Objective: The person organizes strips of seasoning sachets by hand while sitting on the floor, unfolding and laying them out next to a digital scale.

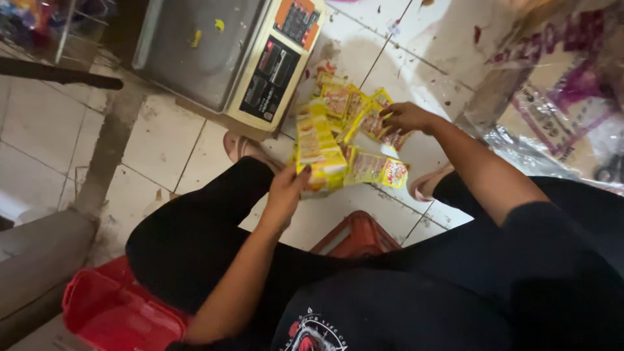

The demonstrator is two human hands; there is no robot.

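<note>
Head view, looking down past black-clad knees to a tiled floor (162, 146). Left hand (286, 192) closed round a stack of yellow sachets (317, 149), gripped from below and held upright – gathered flat, faces aligned, probably for tidy bundling. Right hand (406, 117) reaching forward, fingers pinched on one packet in the loose pile (364, 114) strewn on the floor just ahead. Another packet (380, 170) lying beside the stack. Weighing scale (227, 55) behind the pile, close enough to touch it. Red stool (114, 309) underneath – low seat, within easy reach of the floor. Printed sack (559, 84) at right.
</note>
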